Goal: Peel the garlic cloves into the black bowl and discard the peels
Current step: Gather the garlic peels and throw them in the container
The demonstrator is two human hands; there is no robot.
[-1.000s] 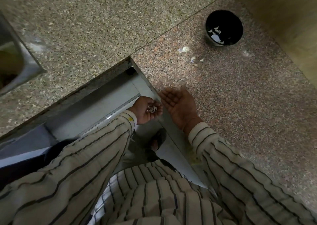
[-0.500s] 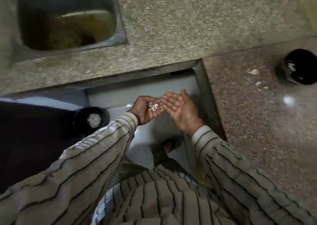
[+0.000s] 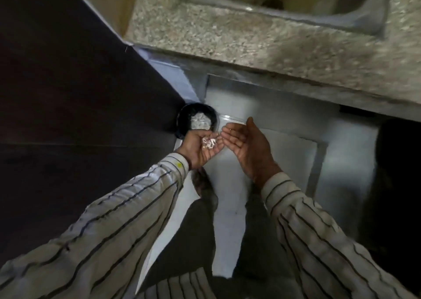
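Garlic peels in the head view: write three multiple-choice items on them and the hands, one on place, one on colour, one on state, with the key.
1. Where are the garlic peels?
A. On the counter
B. In the cupped left hand
C. In the sink

2. What colour is the round bin on the floor by the left hand?
A. Black
B. Red
C. White

3. How is the right hand?
A. Closed in a fist
B. Pinching a clove
C. Open, palm up, holding nothing

Key: 1 B, the pale scraps lie in the palm, fingers curled round them. 2 A, its rim and wall are black, with pale waste inside. 3 C, its fingers are straight and its palm is bare.
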